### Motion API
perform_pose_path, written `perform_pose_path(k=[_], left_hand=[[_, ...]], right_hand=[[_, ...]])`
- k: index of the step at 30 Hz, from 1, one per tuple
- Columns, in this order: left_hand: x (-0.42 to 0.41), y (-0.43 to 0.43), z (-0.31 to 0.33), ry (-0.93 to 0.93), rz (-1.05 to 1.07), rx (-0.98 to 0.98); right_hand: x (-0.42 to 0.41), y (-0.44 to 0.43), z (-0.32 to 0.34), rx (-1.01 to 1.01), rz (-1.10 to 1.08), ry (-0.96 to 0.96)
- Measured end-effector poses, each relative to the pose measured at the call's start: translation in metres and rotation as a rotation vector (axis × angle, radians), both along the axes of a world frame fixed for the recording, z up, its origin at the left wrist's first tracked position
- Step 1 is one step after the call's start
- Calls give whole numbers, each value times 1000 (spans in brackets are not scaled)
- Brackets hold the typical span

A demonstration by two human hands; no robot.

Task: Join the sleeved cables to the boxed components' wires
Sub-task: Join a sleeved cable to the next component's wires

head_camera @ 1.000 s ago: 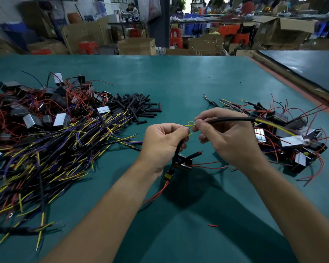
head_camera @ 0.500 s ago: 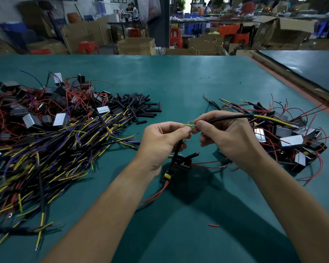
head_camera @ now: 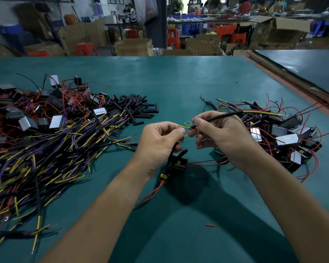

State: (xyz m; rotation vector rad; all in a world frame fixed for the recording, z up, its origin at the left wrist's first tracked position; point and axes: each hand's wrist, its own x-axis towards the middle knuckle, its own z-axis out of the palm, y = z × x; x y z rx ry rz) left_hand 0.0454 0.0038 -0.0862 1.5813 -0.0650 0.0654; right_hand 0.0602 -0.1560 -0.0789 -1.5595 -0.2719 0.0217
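Hands have drawn slightly apart since a second ago, baring thin wire ends between the fingertips, so the joint looks begun rather than finished. Nearest, at six o'clock, a red offcut [head_camera: 209,225] lies on the green table [head_camera: 179,82]. Beyond it the boxed component [head_camera: 177,164] dangles under the left hand [head_camera: 160,143], which pinches a yellow wire [head_camera: 181,126]. At three o'clock of it, the right hand [head_camera: 222,137] grasps the black sleeved cable [head_camera: 226,115]. Loose cables [head_camera: 46,149] pile at nine o'clock, black tubes [head_camera: 133,107] at eleven, and more boxed units [head_camera: 285,137] at three.
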Motion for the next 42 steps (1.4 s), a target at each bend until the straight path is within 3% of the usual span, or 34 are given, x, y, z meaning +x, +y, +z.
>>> perform_pose_path(k=[8,36,42], left_hand=[[-1,3,1,-5,-101,-45],[-3,6,2,-4,-168,11],[-3,4,3,14,-161,-2]], right_hand=[[2,-3,1,156,2,107],[-3,-13,3,-76,208,127],[-1,-13,3,-74,161,148]])
